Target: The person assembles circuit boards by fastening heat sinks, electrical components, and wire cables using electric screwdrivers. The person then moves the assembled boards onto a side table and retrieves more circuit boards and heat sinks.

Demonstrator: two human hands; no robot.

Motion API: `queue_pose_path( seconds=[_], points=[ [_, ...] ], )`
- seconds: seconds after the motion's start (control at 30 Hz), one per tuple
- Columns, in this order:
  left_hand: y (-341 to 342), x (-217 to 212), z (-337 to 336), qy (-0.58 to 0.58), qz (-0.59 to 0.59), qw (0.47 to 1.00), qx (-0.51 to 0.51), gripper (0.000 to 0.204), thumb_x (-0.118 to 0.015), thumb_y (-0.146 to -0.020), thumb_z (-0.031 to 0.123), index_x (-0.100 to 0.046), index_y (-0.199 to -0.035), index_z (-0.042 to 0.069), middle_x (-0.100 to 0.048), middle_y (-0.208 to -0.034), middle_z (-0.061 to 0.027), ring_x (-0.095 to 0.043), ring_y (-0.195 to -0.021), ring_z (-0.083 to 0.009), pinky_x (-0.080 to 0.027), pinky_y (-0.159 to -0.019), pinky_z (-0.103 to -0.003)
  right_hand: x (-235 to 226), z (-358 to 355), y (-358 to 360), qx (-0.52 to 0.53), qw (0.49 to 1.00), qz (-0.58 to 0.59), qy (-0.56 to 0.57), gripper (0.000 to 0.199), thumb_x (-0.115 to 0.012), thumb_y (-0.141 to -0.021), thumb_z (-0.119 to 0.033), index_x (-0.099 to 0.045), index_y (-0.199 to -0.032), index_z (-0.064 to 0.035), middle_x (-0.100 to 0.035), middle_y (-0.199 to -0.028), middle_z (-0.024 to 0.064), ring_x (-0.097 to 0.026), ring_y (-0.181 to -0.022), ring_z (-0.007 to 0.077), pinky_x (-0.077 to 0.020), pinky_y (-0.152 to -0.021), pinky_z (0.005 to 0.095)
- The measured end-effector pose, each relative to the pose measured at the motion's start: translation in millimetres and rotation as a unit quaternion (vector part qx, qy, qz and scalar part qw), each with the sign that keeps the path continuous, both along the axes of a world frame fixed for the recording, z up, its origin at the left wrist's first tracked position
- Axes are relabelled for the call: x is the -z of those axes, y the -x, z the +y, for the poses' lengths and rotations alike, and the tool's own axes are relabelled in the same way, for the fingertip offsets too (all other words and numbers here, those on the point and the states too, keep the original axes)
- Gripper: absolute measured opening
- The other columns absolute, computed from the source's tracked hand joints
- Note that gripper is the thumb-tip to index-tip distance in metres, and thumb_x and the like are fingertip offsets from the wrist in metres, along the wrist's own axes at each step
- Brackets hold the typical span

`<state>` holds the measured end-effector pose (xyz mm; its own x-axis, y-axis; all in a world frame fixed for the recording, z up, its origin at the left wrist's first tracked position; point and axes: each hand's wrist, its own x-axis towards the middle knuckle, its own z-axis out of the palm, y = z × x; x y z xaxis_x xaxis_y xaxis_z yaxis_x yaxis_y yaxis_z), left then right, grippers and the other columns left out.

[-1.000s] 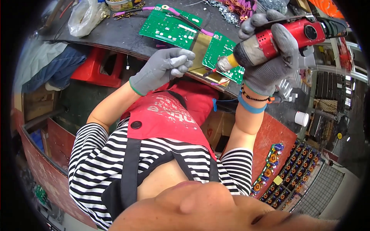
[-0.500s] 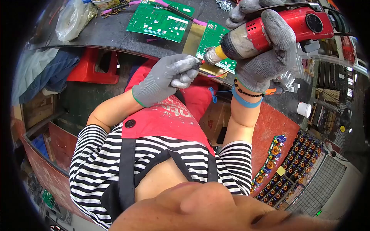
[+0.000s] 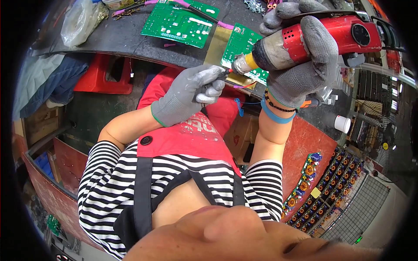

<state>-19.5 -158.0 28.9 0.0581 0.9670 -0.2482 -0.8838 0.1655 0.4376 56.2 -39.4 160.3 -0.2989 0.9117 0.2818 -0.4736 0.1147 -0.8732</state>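
My right hand [image 3: 300, 74], in a grey glove, is wrapped round the body of a red heat gun [image 3: 342, 32]. The gun's worn nozzle [image 3: 240, 65] points left toward my other hand. My left hand [image 3: 193, 89], gloved in grey with whitened fingertips, pinches a small dark wire end with a red tip [image 3: 228, 71]. That tip sits right at the nozzle's mouth; my fingers hide the rest of the piece. Under the nozzle lies a green circuit board [image 3: 235, 45], partly covered by the gun.
A second green circuit board [image 3: 176, 26] lies on the dark bench, crossed by a black cable with pink sleeves [image 3: 224, 25]. A plastic bag [image 3: 80, 26] is at the left. To the right are a white cup [image 3: 342, 124] and rows of boards with copper coils [image 3: 324, 191].
The heat gun and my right hand have shifted very slightly right. My left hand still pinches the wire end, a touch lower, at the nozzle.
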Motion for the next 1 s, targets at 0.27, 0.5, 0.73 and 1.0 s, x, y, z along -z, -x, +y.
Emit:
queue_pose_path(
  seconds=[0.27, 0.5, 0.73, 1.0],
  points=[
    [-1.5, 1.8, -0.6, -0.004, 0.006, 1.0, -0.011, 0.021, -0.051, -0.103, 0.026, -0.051, -0.101, 0.005, -0.05, -0.083, -0.0014, -0.033, -0.06, -0.0038, -0.03, -0.052, -0.018, -2.4, -3.1, -0.6, 0.009, 1.0, -0.013, -0.009, 0.036, -0.063, -0.078, -0.018, -0.056, -0.108, 0.0015, -0.063, -0.083, 0.0151, -0.06, -0.065, 0.0243, -0.0516, -0.061, 0.0348],
    [-4.6, -1.9, -1.5, 0.005, 0.006, 1.0, -0.025, 0.023, -0.05, -0.104, 0.027, -0.051, -0.1, 0.005, -0.049, -0.082, -0.0012, -0.032, -0.06, -0.0038, -0.029, -0.051, -0.017, 2.0, 1.6, 0.7, -0.012, 1.0, 0.025, -0.002, 0.03, -0.062, -0.081, -0.014, -0.056, -0.106, 0.001, -0.063, -0.082, 0.0128, -0.061, -0.067, 0.0218, -0.0519, -0.062, 0.0332],
    [-7.1, -0.6, 1.3, 0.033, -0.088, 0.995, -0.043, 0.021, -0.051, -0.104, 0.024, -0.051, -0.105, 0.003, -0.049, -0.082, -0.0013, -0.036, -0.063, -0.0036, -0.031, -0.05, -0.015, 20.3, 14.7, -11.7, -0.031, 0.991, 0.003, -0.132, 0.038, -0.06, -0.08, -0.019, -0.059, -0.11, 0.0053, -0.066, -0.086, 0.0206, -0.064, -0.067, 0.0298, -0.0557, -0.064, 0.0402],
    [-9.7, 0.4, 2.7, 0.047, -0.093, 0.993, -0.057, 0.021, -0.051, -0.104, 0.023, -0.051, -0.106, 0.002, -0.051, -0.084, -0.002, -0.039, -0.065, -0.0043, -0.032, -0.049, -0.015, 26.8, 22.6, -10.0, -0.03, 0.991, 0.019, -0.126, 0.041, -0.062, -0.077, -0.019, -0.058, -0.11, 0.0061, -0.066, -0.086, 0.0208, -0.064, -0.068, 0.0301, -0.0554, -0.064, 0.0406]
  ],
)
